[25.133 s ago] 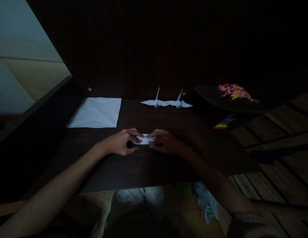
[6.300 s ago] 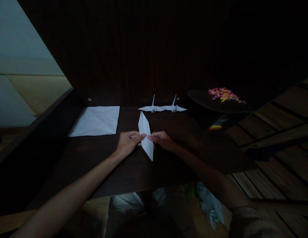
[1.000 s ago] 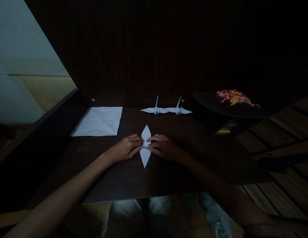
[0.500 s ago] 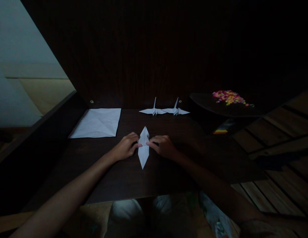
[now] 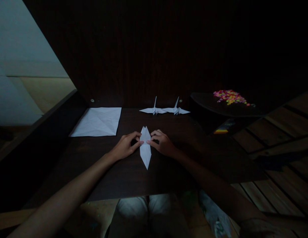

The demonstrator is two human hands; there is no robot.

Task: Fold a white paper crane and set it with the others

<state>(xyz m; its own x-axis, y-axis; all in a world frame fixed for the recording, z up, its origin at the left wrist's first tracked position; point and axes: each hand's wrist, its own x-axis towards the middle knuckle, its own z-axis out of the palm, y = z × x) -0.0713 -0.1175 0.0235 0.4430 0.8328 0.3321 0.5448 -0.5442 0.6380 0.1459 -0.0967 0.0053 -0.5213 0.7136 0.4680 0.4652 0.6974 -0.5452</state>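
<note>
Two bare hands work at the middle of a dim bench (image 5: 114, 180). The left hand (image 5: 129, 145) is curled, with a narrow gap between thumb and forefinger; their tips hold the left edge of a white folded paper (image 5: 145, 150). The right hand (image 5: 160, 143) mirrors it, holding the right edge, its other fingers tucked in. The thumb tips lie on top of the paper, close together near its middle. The paper is long and slim, standing lengthwise between the hands: its near end narrows to one point, its far end splits into two small tips. Whether it rests flat on the bench or is slightly raised, I cannot tell.

A crumpled plastic bag (image 5: 217, 218) sits below the bench at lower right, its contents too dark to make out.

On the bench, from the left: a creased white sheet (image 5: 96, 122) near the back; then two folded cranes, the left crane (image 5: 154, 111) and the right crane (image 5: 176, 111), wings meeting, necks raised, beyond the paper. Further right, a dark rounded shelf (image 5: 204, 101) carries a pile (image 5: 230, 97) of tiny pink, red and yellow pieces.

Around this, a pale wall (image 5: 24, 43) shows at far left, a dark panel (image 5: 124, 53) rises behind the bench, and wooden slats (image 5: 278, 135) fill the right.
</note>
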